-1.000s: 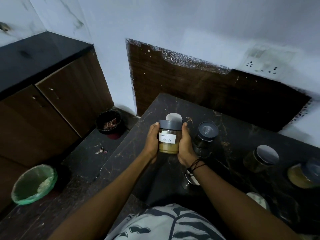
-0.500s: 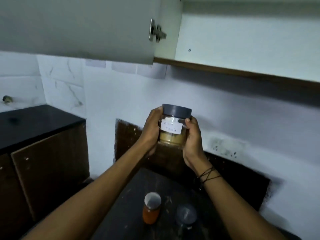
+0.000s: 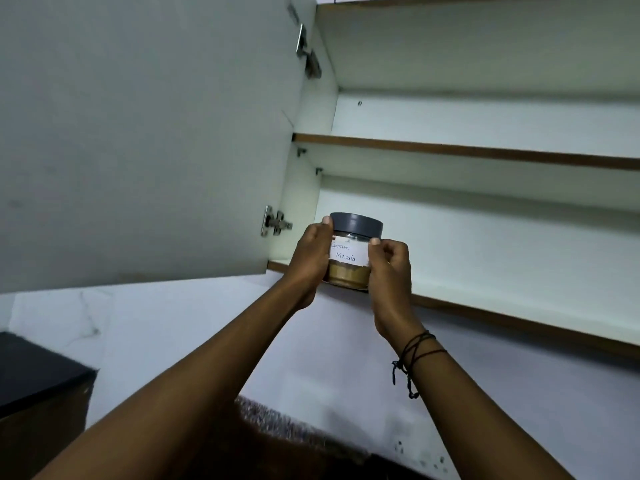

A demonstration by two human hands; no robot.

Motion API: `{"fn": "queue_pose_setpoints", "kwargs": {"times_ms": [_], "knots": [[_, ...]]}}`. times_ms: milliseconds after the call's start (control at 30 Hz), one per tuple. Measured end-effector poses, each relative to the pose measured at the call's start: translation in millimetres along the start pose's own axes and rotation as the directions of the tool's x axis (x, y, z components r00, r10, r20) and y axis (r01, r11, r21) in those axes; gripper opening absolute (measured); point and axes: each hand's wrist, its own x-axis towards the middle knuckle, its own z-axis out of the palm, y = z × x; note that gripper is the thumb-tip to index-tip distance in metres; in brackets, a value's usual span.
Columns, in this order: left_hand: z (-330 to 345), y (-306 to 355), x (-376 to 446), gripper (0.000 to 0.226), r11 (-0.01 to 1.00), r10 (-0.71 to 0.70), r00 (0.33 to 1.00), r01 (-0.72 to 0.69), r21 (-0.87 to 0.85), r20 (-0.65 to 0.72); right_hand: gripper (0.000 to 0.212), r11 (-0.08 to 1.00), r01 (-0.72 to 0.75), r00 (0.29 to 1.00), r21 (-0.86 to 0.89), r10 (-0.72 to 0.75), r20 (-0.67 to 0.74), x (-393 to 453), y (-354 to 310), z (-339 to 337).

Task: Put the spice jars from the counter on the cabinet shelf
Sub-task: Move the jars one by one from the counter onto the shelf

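Now the jar meets the bottom shelf, centre of the frame.

Your left hand [image 3: 310, 258] and right hand [image 3: 389, 268] clasp the upright spice jar [image 3: 349, 252] from either side, equally near; its base sits at the front lip of the bottom shelf [image 3: 502, 289], whose depth lies beyond your grip, so you likely push forward.

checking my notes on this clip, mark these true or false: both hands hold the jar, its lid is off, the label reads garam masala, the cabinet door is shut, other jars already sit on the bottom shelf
1. Both the left hand and right hand hold the spice jar. True.
2. Its lid is off. False: the grey lid is on.
3. The label reads Garam Masala. True.
4. The cabinet door is shut. False: it stands open.
5. Other jars sit on the bottom shelf. False: none show there.
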Motion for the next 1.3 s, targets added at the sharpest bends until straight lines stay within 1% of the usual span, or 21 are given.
{"fn": "queue_pose_setpoints", "kwargs": {"times_ms": [67,133,200,233,333,400,467,567,700,833,967,1033,1100,1167,1233,1267,1300], "knots": [[4.7,3.2,21.4,0.038,1.0,0.004,1.0,-0.004,0.019,-0.018,0.028,0.993,0.018,0.999,-0.119,-0.021,-0.025,21.7,-3.3,5.1],[7.8,1.5,41.1,0.039,0.998,0.017,0.997,-0.013,0.06,-0.07,0.034,0.977,0.046,0.998,-0.21,-0.056,-0.038,38.9,-2.6,10.6],[9.6,-2.6,60.1,0.043,0.995,0.03,0.991,-0.018,0.098,-0.131,0.039,0.963,0.052,0.997,-0.265,-0.064,-0.035,54.0,2.5,16.7],[8.9,-6.1,66.9,0.044,0.993,0.03,0.987,-0.011,0.118,-0.156,0.038,0.958,0.043,0.998,-0.285,-0.054,-0.033,58.8,6.7,18.2],[2.8,-18.0,91.8,0.05,0.991,0.016,0.977,0.013,0.136,-0.213,0.026,0.963,-0.014,1.0,-0.271,0.008,-0.023,75.6,20.6,27.3],[-1.9,-25.5,110.1,0.051,0.989,0.02,0.965,0.019,0.146,-0.261,0.028,0.97,-0.047,0.999,-0.237,0.046,-0.012,85.3,29.3,37.0],[-5.5,-30.8,125.8,0.048,0.985,0.036,0.958,0.015,0.172,-0.285,0.026,0.967,-0.046,0.998,-0.251,0.054,0.023,94.4,37.6,47.0],[-10.5,-43.2,146.6,0.039,0.98,0.049,0.958,0.008,0.198,-0.284,0.03,0.959,-0.023,0.992,-0.281,0.058,0.114,109.5,47.9,61.2],[-23.2,-63.7,166.4,0.03,0.97,-0.014,0.969,0.074,0.233,-0.248,0.033,0.934,-0.051,0.963,-0.354,0.14,0.232,131.4,62.5,71.3],[-30.7,-76.4,184.7,0.034,0.929,-0.055,0.979,0.122,0.349,-0.196,0.04,0.923,-0.079,0.915,-0.378,0.218,0.341,145.6,78.0,79.1],[-37.1,-77.9,194.6,0.026,0.866,-0.121,0.982,0.175,0.469,-0.142,0.04,0.913,-0.061,0.882,-0.404,0.239,0.406,156.0,90.8,86.4],[-40.0,-84.1,198.1,0.025,0.861,-0.185,0.973,0.227,0.455,-0.136,0.035,0.905,-0.065,0.868,-0.421,0.26,0.424,157.3,95.9,86.8],[-40.3,-86.9,197.5,0.021,0.848,-0.205,0.969,0.245,0.471,-0.135,0.034,0.892,-0.055,0.864,-0.45,0.268,0.427,156.1,96.3,86.3],[-39.7,-85.7,196.9,0.018,0.785,-0.172,0.974,0.225,0.577,-0.147,0.034,0.887,-0.052,0.863,-0.458,0.271,0.426,155.5,96.4,86.2],[-39.8,-84.1,194.6,0.022,0.714,-0.137,0.976,0.217,0.666,-0.172,0.035,0.887,-0.045,0.865,-0.459,0.264,0.427,152.7,95.2,86.1],[-40.3,-82.6,191.5,0.022,0.702,-0.117,0.974,0.218,0.678,-0.192,0.035,0.887,-0.046,0.867,-0.46,0.263,0.422,151.1,93.8,85.8],[-40.4,-82.3,188.4,0.02,0.715,-0.098,0.973,0.215,0.665,-0.209,0.034,0.886,-0.05,0.871,-0.461,0.265,0.414,149.2,91.7,84.5]]}}
